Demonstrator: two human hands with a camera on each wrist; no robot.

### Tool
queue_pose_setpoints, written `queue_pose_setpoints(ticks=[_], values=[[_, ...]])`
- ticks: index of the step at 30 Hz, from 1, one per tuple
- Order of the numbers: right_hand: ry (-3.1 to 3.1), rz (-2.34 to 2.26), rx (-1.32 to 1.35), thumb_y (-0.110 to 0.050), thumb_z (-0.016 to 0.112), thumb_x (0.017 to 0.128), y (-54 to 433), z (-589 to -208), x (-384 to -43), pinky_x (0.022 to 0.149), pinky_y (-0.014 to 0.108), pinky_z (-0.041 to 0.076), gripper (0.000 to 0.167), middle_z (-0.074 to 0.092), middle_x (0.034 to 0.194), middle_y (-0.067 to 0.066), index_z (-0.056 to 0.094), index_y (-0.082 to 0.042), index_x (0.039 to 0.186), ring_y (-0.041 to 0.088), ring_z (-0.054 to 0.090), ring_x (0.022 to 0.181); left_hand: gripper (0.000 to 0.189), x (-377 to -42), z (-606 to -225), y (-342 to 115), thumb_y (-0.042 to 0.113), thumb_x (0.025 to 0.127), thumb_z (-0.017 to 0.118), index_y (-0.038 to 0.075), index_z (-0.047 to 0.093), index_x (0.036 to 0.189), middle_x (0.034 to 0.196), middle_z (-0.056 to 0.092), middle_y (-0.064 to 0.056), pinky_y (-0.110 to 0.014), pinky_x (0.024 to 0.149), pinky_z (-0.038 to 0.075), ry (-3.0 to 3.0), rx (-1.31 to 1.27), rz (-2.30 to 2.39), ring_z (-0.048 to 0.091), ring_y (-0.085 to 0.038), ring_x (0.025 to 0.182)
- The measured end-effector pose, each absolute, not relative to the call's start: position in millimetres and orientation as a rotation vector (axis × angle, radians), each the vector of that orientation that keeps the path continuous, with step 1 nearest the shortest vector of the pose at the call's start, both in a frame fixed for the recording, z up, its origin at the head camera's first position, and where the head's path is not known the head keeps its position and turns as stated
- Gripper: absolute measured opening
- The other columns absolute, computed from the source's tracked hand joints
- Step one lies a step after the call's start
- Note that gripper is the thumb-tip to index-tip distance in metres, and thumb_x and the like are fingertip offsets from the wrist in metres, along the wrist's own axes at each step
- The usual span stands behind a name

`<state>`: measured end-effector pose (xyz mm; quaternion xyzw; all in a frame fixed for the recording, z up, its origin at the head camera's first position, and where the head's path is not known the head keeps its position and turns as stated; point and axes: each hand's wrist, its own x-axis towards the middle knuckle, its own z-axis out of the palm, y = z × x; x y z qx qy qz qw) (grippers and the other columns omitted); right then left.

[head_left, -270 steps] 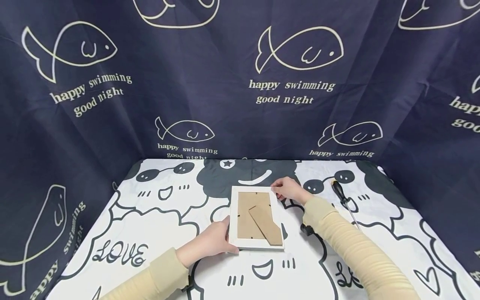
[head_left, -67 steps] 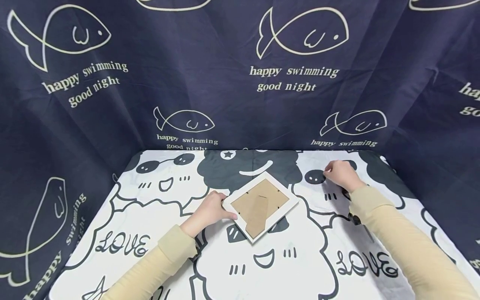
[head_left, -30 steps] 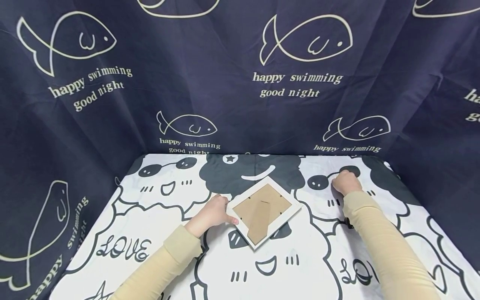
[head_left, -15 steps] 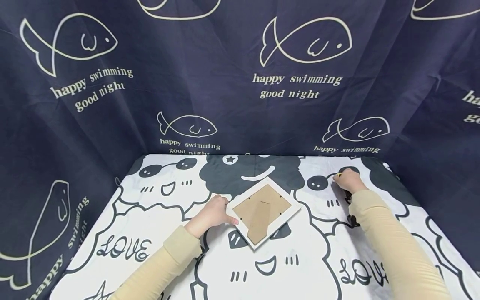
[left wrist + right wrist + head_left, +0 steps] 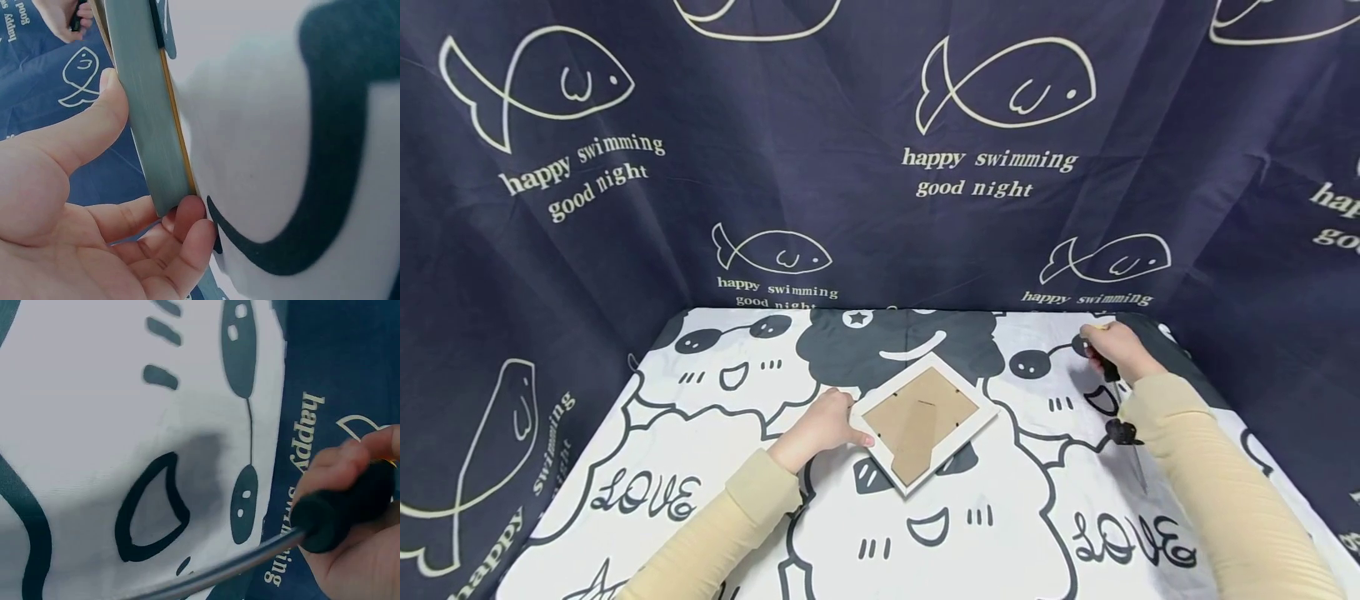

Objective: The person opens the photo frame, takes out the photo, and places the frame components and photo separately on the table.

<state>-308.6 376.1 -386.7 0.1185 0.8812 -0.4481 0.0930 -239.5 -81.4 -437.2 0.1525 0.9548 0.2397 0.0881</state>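
Note:
A white picture frame (image 5: 958, 435) lies face down at mid-table, turned like a diamond. Its brown backing board (image 5: 955, 400) and support leg (image 5: 913, 442) face up. My left hand (image 5: 822, 429) pinches the frame's left corner, thumb on the back and fingers under the edge, as the left wrist view shows. Over the right side of the table, my right hand (image 5: 1118, 346) grips a screwdriver by its black handle (image 5: 340, 512). The metal shaft (image 5: 231, 569) points away from the fingers, down toward my forearm in the head view.
A white cloth (image 5: 647, 450) with black cartoon sheep covers the table. Dark blue curtains (image 5: 865, 150) with fish prints stand at the back and both sides. Small dark clips (image 5: 957, 424) sit along the backing board.
The frame has turned from upright to diagonal since the earliest frame. My right hand has left it and picked up the screwdriver from the table, lifting it lately. My left hand still holds the frame.

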Motion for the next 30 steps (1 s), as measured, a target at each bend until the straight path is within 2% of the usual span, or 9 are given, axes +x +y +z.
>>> queue_pose_setpoints(ticks=[5,13,16,21,26,30], values=[[2.514,-1.57,0.358,-0.032,0.041,0.096,376.4,-374.2,-302.8,0.042,0.024,0.038,0.028,0.045,0.054,-0.007,0.044,-0.009,0.079,0.006,0.04,0.043,0.062,-239.5,-437.9,-81.1,0.041,0.062,0.085,-0.006,0.064,0.097,0.083,0.057,-0.009,-0.034,0.069,0.049,2.843,0.457,0.712,0.05,-0.019,0.074],[2.194,-1.94,0.315,-0.05,0.04,0.096,364.0,-344.3,-296.2,0.037,0.022,0.032,0.05,0.042,0.049,-0.008,0.048,-0.017,0.06,0.005,0.035,0.036,0.057,-240.1,-438.6,-81.6,0.041,0.062,0.085,-0.004,0.064,0.09,0.076,0.054,-0.006,-0.033,0.064,0.046,2.845,0.473,0.709,0.048,-0.019,0.071],[2.071,-2.106,0.255,-0.047,0.036,0.098,354.3,-332.7,-292.0,0.036,0.023,0.027,0.051,0.041,0.047,-0.007,0.045,-0.015,0.059,0.005,0.035,0.035,0.057,-240.6,-438.2,-81.6,0.041,0.062,0.085,-0.004,0.064,0.091,0.076,0.054,-0.005,-0.032,0.063,0.045,2.838,0.465,0.713,0.048,-0.019,0.071],[1.806,-2.44,0.154,-0.036,0.035,0.099,335.7,-314.8,-283.7,0.043,0.028,0.011,0.051,0.041,0.046,-0.004,0.045,-0.011,0.056,0.007,0.035,0.034,0.062,-240.5,-437.6,-82.0,0.041,0.063,0.085,-0.005,0.064,0.098,0.078,0.055,-0.006,-0.032,0.064,0.046,2.824,0.452,0.719,0.049,-0.019,0.072],[1.548,-2.773,-0.017,-0.022,0.038,0.097,318.2,-303.4,-274.7,0.046,0.027,0.006,0.046,0.04,0.045,0.001,0.044,-0.005,0.055,0.01,0.028,0.036,0.068,-240.0,-437.8,-82.3,0.041,0.062,0.085,-0.008,0.063,0.105,0.088,0.06,-0.011,-0.035,0.07,0.049,2.818,0.439,0.743,0.051,-0.02,0.077],[1.325,-2.967,-0.133,-0.018,0.04,0.095,306.3,-301.6,-264.6,0.045,0.024,0.005,0.041,0.038,0.045,0.004,0.041,-0.003,0.057,0.013,0.023,0.04,0.071,-240.0,-437.9,-82.4,0.041,0.063,0.085,-0.009,0.062,0.108,0.097,0.062,-0.015,-0.038,0.076,0.05,2.822,0.434,0.743,0.054,-0.022,0.083]])
